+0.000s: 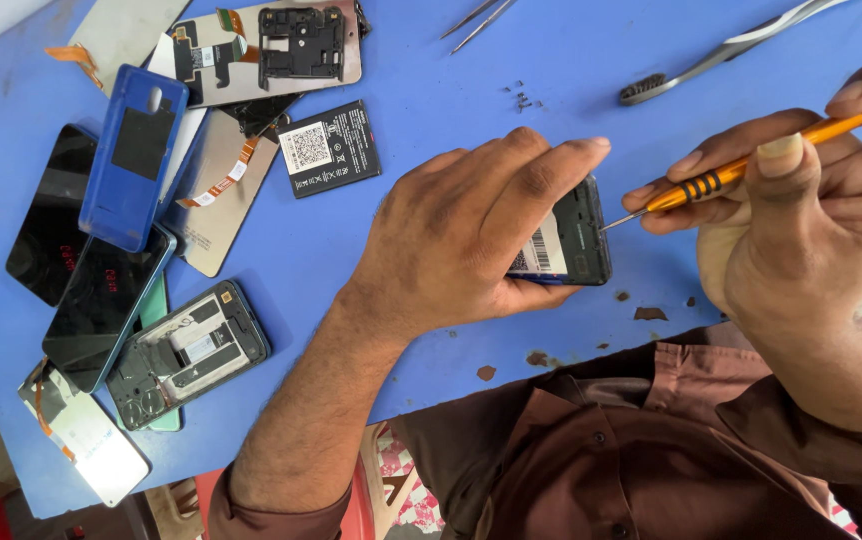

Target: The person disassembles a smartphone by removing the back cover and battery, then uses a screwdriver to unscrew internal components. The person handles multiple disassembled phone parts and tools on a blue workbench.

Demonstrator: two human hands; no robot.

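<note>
My left hand [471,230] lies over an opened dark phone [576,235] on the blue table [431,60], gripping it at its sides and hiding most of it. My right hand [801,220] holds an orange-handled screwdriver [751,165], its thin tip touching the phone's right edge. A white label shows on the phone just under my left fingers.
Several phone parts lie at the left: a blue back cover [131,150], black screens [56,215], an opened phone frame [186,350], a black battery [329,148]. Tiny screws [521,97], tweezers [476,20] and a brush [721,55] sit at the far edge.
</note>
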